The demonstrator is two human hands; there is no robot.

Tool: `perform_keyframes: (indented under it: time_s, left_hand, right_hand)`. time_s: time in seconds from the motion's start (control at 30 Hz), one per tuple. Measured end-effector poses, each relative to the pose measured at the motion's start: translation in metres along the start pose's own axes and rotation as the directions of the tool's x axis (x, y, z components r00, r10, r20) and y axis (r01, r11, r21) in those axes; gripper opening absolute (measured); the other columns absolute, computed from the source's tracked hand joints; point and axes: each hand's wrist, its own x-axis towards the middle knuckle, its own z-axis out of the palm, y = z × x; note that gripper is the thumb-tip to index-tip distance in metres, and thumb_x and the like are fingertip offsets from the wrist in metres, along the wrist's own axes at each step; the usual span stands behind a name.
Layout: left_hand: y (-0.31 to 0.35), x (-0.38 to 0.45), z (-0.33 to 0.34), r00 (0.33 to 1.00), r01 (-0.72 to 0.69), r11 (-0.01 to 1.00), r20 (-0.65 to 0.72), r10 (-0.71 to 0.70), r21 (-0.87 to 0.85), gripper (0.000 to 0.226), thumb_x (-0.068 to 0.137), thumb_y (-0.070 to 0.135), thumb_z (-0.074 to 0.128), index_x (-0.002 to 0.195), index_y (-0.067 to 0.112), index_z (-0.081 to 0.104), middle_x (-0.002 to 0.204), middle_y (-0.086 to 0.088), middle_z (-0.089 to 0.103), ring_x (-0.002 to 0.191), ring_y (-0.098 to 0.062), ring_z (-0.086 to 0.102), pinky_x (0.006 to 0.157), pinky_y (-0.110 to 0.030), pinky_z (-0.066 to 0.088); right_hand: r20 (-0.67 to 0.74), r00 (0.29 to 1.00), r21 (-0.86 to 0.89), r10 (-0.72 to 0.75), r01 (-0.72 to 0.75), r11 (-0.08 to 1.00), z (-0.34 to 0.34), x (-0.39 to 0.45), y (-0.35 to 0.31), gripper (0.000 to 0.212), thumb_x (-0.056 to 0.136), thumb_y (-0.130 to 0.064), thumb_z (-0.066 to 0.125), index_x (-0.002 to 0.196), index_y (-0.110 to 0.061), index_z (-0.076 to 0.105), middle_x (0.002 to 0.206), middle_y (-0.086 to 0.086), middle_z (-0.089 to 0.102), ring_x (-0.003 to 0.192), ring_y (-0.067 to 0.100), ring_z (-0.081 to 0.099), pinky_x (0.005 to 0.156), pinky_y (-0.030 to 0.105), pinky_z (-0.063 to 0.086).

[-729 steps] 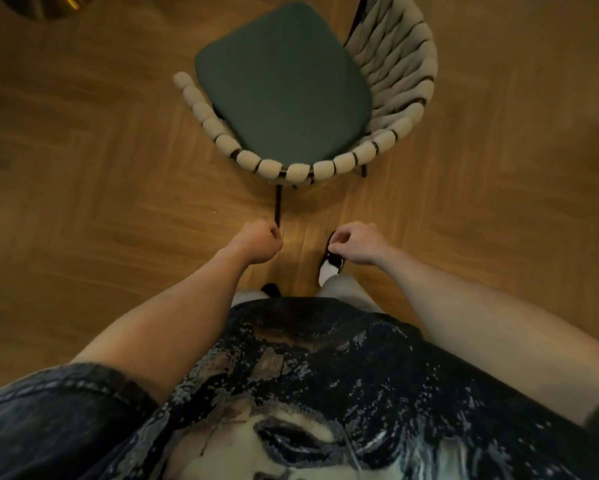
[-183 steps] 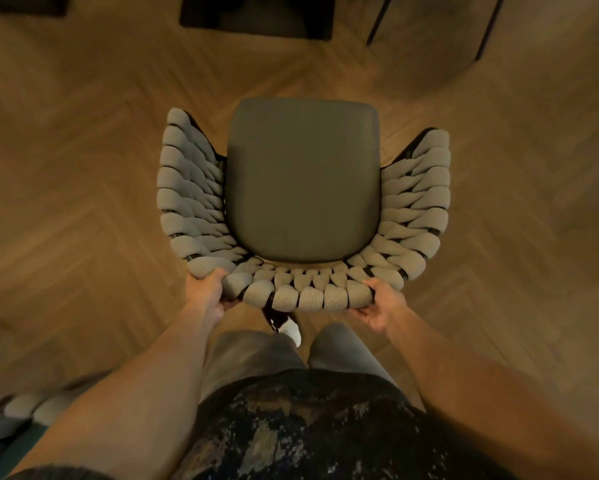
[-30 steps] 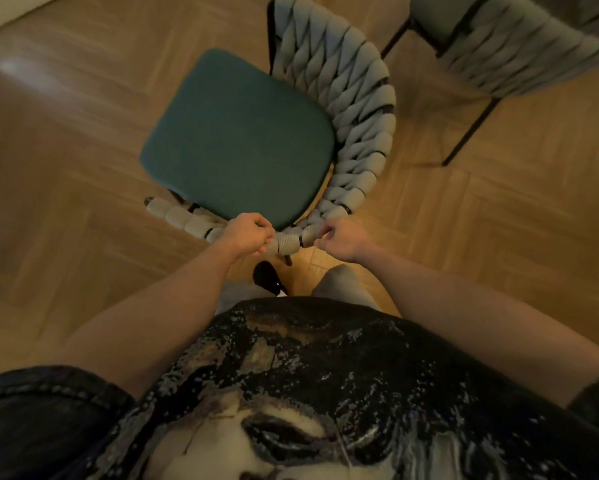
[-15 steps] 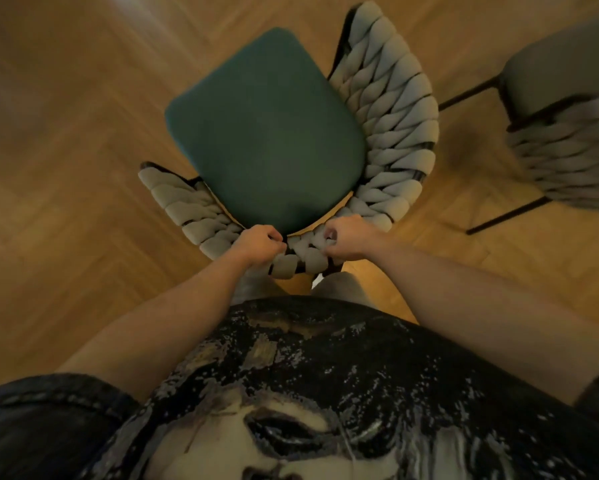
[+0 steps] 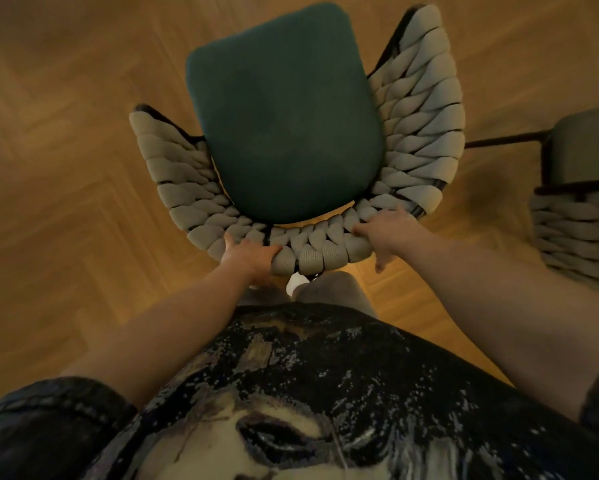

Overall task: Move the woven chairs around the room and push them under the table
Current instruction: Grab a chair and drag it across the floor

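A woven chair (image 5: 419, 109) with a grey braided back and a dark green seat cushion stands right in front of me, its seat pointing away. My left hand (image 5: 247, 256) grips the top rim of the braided back on the left. On the right of the same rim lies my right hand (image 5: 386, 232), fingers over the braid and thumb hanging loose below. The view is blurred by motion. No table is in view.
A second woven chair (image 5: 575, 216) with a grey seat and thin black legs stands at the right edge, close to the first. The floor (image 5: 66, 168) is herringbone wood. My legs and one shoe show just behind the chair back.
The chair has turned so its seat points straight away from me. Both hands slid apart along the back rim, from tight fists near the middle to a wider hold. The second chair moved toward the right edge.
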Motion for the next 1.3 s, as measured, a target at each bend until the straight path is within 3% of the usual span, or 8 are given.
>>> perform_keyframes:
  time_s: [0.07, 0.17, 0.27, 0.5, 0.73, 0.8, 1.03, 1.3]
  left_hand:
    - [-0.001, 0.002, 0.003, 0.998, 0.015, 1.0, -0.064, -0.015, 0.001, 0.07, 0.093, 0.042, 0.06, 0.153, 0.039, 0.026, 0.142, -0.007, 0.052, 0.132, -0.033, 0.046, 0.116, -0.068, 0.008]
    - [-0.001, 0.001, 0.005, 0.994, 0.008, 0.999, -0.105, -0.004, 0.033, 0.063, 0.095, 0.04, 0.056, 0.152, 0.04, 0.03, 0.136, -0.006, 0.056, 0.126, -0.033, 0.052, 0.116, -0.065, 0.015]
    - [-0.001, -0.001, 0.0, 0.996, -0.001, 0.998, -0.09, 0.007, 0.061, 0.066, 0.097, 0.039, 0.055, 0.155, 0.041, 0.023, 0.14, -0.007, 0.053, 0.129, -0.034, 0.05, 0.116, -0.066, 0.015]
    - [-0.016, -0.004, -0.01, 0.997, -0.042, 0.991, -0.061, 0.05, 0.13, 0.07, 0.097, 0.035, 0.057, 0.155, 0.046, 0.018, 0.14, -0.006, 0.052, 0.127, -0.033, 0.051, 0.112, -0.062, 0.024]
    - [-0.077, 0.004, -0.04, 0.986, -0.115, 0.93, -0.071, 0.149, 0.348, 0.069, 0.097, 0.036, 0.057, 0.154, 0.051, 0.02, 0.136, -0.004, 0.053, 0.124, -0.031, 0.053, 0.112, -0.063, 0.025]
    - [-0.094, 0.01, -0.054, 0.98, -0.141, 0.895, -0.068, 0.187, 0.424, 0.065, 0.098, 0.041, 0.056, 0.153, 0.052, 0.022, 0.134, -0.004, 0.054, 0.122, -0.031, 0.054, 0.112, -0.062, 0.024]
    - [-0.121, 0.019, -0.107, 0.953, -0.233, 0.702, 0.014, 0.303, 0.673, 0.061, 0.099, 0.025, 0.051, 0.151, 0.049, 0.029, 0.13, -0.004, 0.057, 0.121, -0.031, 0.053, 0.113, -0.059, 0.021]
    - [-0.108, 0.039, -0.146, 0.923, -0.295, 0.454, 0.128, 0.364, 0.841, 0.061, 0.101, 0.027, 0.047, 0.152, 0.052, 0.025, 0.136, -0.001, 0.057, 0.126, -0.028, 0.051, 0.113, -0.057, 0.021]
  right_hand:
    - [-0.02, 1.0, -0.052, 0.008, -0.009, 0.999, 0.002, 0.002, 0.01, 0.089, 0.076, -0.05, 0.082, 0.15, -0.034, 0.035, 0.144, 0.001, 0.051, 0.135, 0.028, 0.046, 0.109, 0.056, 0.031]
    - [-0.06, 0.998, -0.029, -0.007, 0.005, 1.0, 0.008, 0.0, 0.019, 0.071, 0.088, -0.039, 0.068, 0.151, -0.039, 0.034, 0.137, 0.0, 0.055, 0.125, 0.026, 0.054, 0.1, 0.051, 0.042]
    - [-0.072, 0.997, -0.023, 0.002, -0.004, 1.0, 0.01, -0.002, 0.017, 0.068, 0.095, -0.03, 0.06, 0.154, -0.043, 0.028, 0.14, 0.002, 0.054, 0.124, 0.027, 0.055, 0.094, 0.048, 0.044]
    - [-0.074, 0.996, 0.057, 0.054, -0.05, 0.997, 0.01, -0.008, -0.002, 0.059, 0.096, -0.03, 0.058, 0.15, -0.039, 0.037, 0.128, 0.002, 0.059, 0.117, 0.027, 0.057, 0.092, 0.048, 0.042]
    - [-0.016, 0.987, 0.296, 0.158, -0.146, 0.944, 0.001, -0.008, -0.055, 0.059, 0.096, -0.031, 0.06, 0.15, -0.036, 0.037, 0.134, 0.002, 0.056, 0.118, 0.028, 0.056, 0.094, 0.049, 0.041]
    - [0.014, 0.983, 0.382, 0.183, -0.175, 0.907, -0.002, -0.005, -0.072, 0.061, 0.096, -0.03, 0.058, 0.152, -0.036, 0.034, 0.135, 0.002, 0.055, 0.118, 0.028, 0.056, 0.092, 0.049, 0.041]
    - [0.078, 0.957, 0.641, 0.279, -0.263, 0.722, -0.004, 0.001, -0.131, 0.066, 0.097, -0.029, 0.057, 0.155, -0.04, 0.028, 0.137, 0.005, 0.054, 0.12, 0.03, 0.054, 0.085, 0.046, 0.037]
    - [0.161, 0.915, 0.82, 0.369, -0.332, 0.466, -0.002, -0.004, -0.173, 0.062, 0.095, -0.032, 0.06, 0.151, -0.037, 0.036, 0.134, 0.006, 0.055, 0.123, 0.031, 0.054, 0.095, 0.05, 0.042]
